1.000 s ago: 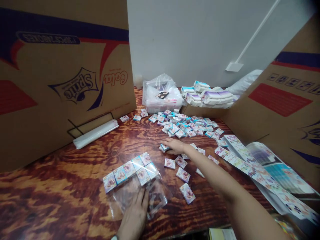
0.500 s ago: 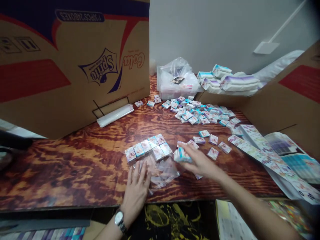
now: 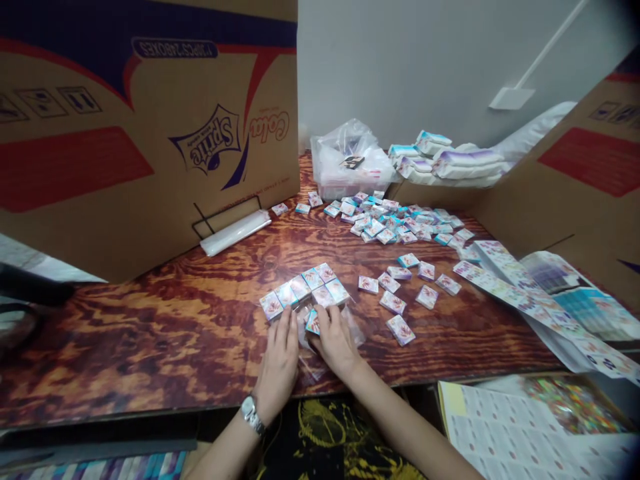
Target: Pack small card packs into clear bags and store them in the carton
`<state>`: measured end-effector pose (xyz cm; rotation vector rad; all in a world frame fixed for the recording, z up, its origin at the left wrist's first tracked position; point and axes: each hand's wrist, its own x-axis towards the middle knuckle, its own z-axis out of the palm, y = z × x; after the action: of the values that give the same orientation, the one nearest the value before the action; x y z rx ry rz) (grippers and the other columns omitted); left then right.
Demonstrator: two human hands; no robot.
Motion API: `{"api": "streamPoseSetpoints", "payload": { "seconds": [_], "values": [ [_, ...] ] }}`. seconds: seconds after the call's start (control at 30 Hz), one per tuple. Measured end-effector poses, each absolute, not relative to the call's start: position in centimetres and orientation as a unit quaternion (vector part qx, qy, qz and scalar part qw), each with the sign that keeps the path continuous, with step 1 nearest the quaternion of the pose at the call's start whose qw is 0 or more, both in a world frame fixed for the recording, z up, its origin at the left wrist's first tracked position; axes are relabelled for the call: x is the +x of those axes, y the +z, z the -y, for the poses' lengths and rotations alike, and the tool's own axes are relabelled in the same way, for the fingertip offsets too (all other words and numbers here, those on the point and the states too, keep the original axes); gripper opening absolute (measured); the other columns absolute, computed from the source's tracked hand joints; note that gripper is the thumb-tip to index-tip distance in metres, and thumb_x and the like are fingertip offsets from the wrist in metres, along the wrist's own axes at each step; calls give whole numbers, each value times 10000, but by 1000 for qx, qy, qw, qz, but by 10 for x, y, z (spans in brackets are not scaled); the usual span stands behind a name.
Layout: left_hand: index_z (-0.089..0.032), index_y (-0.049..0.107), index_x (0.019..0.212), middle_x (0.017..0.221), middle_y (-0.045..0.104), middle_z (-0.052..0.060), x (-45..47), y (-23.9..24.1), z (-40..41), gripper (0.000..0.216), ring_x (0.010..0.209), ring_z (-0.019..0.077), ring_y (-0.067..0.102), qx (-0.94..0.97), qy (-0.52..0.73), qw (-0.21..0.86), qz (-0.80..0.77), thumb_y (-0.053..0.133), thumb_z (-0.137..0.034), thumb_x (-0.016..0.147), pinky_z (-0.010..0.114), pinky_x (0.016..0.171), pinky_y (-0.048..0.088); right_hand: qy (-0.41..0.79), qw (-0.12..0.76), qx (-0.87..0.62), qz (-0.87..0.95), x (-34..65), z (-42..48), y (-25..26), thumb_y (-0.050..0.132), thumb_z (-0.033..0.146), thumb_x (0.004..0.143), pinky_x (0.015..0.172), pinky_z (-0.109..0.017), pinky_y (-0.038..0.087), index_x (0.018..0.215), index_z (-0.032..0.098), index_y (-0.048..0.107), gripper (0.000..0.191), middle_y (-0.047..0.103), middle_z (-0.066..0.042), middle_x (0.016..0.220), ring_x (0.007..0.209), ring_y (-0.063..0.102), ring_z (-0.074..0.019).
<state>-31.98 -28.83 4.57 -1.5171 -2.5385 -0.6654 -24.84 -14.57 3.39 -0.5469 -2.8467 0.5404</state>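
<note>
Several small printed boxes (image 3: 299,287) lie in two rows in a clear plastic bag (image 3: 353,327) near the table's front edge. My right hand (image 3: 336,343) grips one small blue-edged box (image 3: 313,323) at the bag's mouth, just below the rows. To its left my left hand (image 3: 281,353) lies with fingers stretched over the near edge of the bag, below the leftmost box; it holds nothing I can see. A silver watch is on the left wrist. Some loose small boxes (image 3: 393,302) are scattered to the right of my right hand.
A heap of small boxes (image 3: 395,223) covers the back of the wooden table (image 3: 150,347). Large cartons (image 3: 150,133) stand left and right. A clear bag pile (image 3: 353,167) is at the back. Printed sheets (image 3: 530,300) lie at right, and a plastic roll (image 3: 235,233) beside the left carton.
My right hand has moved left from the loose boxes to the bag, carrying a small box. My left hand has stayed at the bag. The camera view has shifted slightly.
</note>
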Motion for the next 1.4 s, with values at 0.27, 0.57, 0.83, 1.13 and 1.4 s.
{"api": "streamPoseSetpoints", "payload": {
  "seconds": [0.27,0.57,0.83,1.13,1.4],
  "values": [
    [-209,92,1456,1470,233,165,-323,55,285,794,1325,286,272,-471,-261,-5,843,296,76,743,493,1011,363,140,207,-118,961,-227,156,5,517,280,864,769,-390,531,1281,189,430,435,429,-182,1216,1043,538,-274],
    [-194,87,1456,1483,202,181,-321,55,287,809,1333,277,259,-473,-269,-30,839,301,77,724,494,1036,325,75,178,-122,974,-239,150,1,482,372,902,723,-351,532,1276,221,502,404,488,-181,1167,939,588,-253],
    [-206,36,1458,1483,210,178,-322,55,285,805,1314,287,288,-480,-286,-29,829,288,67,745,508,1016,346,65,148,-21,987,-215,159,19,390,190,928,721,-335,484,1194,220,570,322,623,-108,920,832,590,-211],
    [-168,30,1457,1487,222,165,-321,51,286,869,1359,262,210,-501,-261,-34,824,286,99,670,473,1066,304,127,85,-22,988,-244,158,21,461,169,886,695,-313,483,1194,145,536,318,647,-87,926,789,585,-198],
    [-186,-13,1455,1475,244,173,-321,52,285,879,1344,277,251,-508,-268,-22,818,289,95,678,502,1050,324,94,47,4,995,-254,166,13,446,146,883,644,-334,477,1176,160,532,306,626,-108,1045,856,578,-226]
  ]
}}
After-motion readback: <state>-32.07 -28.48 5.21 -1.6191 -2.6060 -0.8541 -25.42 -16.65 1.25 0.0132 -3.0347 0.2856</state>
